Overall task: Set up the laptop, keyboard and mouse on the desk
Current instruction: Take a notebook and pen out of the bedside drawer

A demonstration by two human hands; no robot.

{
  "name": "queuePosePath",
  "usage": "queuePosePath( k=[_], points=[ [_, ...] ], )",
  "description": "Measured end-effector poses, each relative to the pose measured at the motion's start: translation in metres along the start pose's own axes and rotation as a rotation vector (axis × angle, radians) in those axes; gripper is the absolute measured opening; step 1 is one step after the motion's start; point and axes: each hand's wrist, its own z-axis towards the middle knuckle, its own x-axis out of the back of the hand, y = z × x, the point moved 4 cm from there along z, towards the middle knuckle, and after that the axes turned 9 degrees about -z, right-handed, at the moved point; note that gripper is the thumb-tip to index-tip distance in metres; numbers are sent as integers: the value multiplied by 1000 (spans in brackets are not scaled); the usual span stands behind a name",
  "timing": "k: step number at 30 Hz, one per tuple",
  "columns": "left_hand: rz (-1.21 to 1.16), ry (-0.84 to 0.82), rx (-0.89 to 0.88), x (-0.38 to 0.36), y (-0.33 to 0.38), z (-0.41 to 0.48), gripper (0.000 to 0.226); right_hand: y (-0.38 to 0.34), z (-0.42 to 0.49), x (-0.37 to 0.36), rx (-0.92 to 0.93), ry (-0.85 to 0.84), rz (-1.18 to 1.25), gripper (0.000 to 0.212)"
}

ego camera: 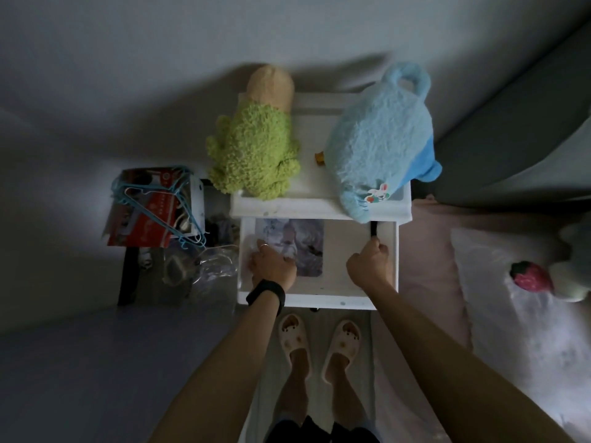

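Both hands reach down into an open white drawer pulled out from a small white bedside cabinet. The right hand is curled into a fist around a thin black object that runs up from its knuckles toward the cabinet's front edge; what the object is cannot be told in the dim light. The left hand, with a ring on one finger and a black wristband behind it, lies palm down with fingers loosely bent on an illustrated print flat on the drawer floor; whether those fingers pinch anything cannot be told. No laptop, keyboard or mouse shows in the drawer or around it. Beyond the fingertips, on the cabinet top, sit a green plush toy above the left hand and a pale blue plush toy above the right hand, the blue one overhanging the front edge. Out past the left hand on the floor lie a red-printed bag with blue wire hangers over it and crumpled clear plastic. Behind the wrists stand the person's feet in cream slippers.
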Motion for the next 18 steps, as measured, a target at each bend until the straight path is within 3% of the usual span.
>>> queuePosePath(
  k=[5,9,16,18],
  points=[
    [55,29,28,4,4,9,68,-11,6,-7,62,115,-213,41],
    [97,-19,63,0,3,10,52,-10,9,-8,130,94,-418,27],
    [-95,-89,60,14,3,7,42,-19,14,-7,258,144,-468,31],
    [-117,-86,16,22,6,5,38,-16,14,-2,251,119,-342,32]
  ],
)
